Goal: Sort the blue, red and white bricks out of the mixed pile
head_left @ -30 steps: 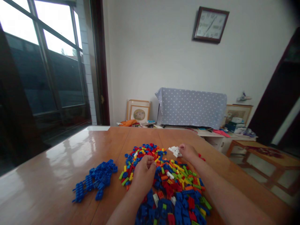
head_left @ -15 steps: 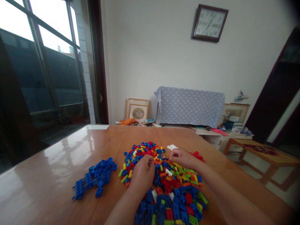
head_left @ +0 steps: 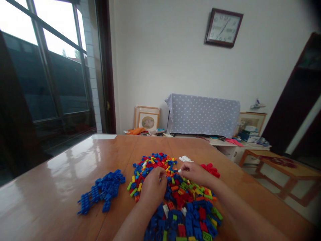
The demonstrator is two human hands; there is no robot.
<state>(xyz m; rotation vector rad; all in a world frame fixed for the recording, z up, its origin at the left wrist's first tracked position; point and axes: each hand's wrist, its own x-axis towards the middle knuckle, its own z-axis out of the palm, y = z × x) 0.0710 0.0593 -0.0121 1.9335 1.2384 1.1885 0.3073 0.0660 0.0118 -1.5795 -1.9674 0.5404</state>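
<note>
My right hand (head_left: pixel 195 172) is closed in a pinch on a small white toy brick (head_left: pixel 179 170), just above the right side of a mixed pile of colourful toy bricks (head_left: pixel 179 199). My left hand (head_left: pixel 153 187) hovers over the pile's left part with thumb and fingers drawn together; whatever may be between them is hidden. Past my right hand lies a small group of white bricks (head_left: pixel 185 158). A cluster of red bricks (head_left: pixel 212 170) sits beside my right wrist.
Left of the pile, blue bricks (head_left: pixel 104 187) lie grouped on the glossy wooden table (head_left: pixel 60 187). A white sheet (head_left: pixel 103 137) rests at the far left edge. Behind stands a cabinet with a dotted cloth cover (head_left: pixel 203 113); a wooden stool (head_left: pixel 283 164) is at the right.
My right hand has picked the white brick out of the pile and lifted it slightly. My left hand has hardly moved.
</note>
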